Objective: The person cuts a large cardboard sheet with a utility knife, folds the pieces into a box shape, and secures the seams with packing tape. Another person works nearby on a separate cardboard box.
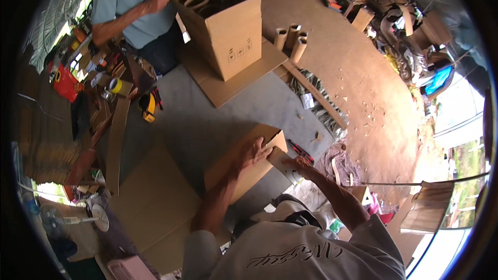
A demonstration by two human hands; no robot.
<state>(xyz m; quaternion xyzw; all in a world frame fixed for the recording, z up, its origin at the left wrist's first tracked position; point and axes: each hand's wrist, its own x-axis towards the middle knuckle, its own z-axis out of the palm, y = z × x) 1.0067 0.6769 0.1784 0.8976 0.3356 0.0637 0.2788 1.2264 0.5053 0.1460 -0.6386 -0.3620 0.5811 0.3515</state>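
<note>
A brown cardboard box (pixel 233 173) lies on the grey work surface in front of me. My left hand (pixel 253 155) rests on it near its right end, fingers spread over the cardboard. At that end my right hand (pixel 299 165) grips a cardboard flap (pixel 279 158), its thumb and fingers around the outer edge. The inside of this box is mostly hidden. Just beyond my right hand lies a red and black hand tool (pixel 301 151), too small to make out its kind.
A tall carton (pixel 236 39) holding round tubes stands on flat cardboard (pixel 223 93) ahead. Another person (pixel 137 10) reaches to it. Several cardboard tubes (pixel 298 49) stand right of it. A yellow-black tape measure (pixel 148 109) lies left; a large cardboard sheet (pixel 155 197) lies nearer.
</note>
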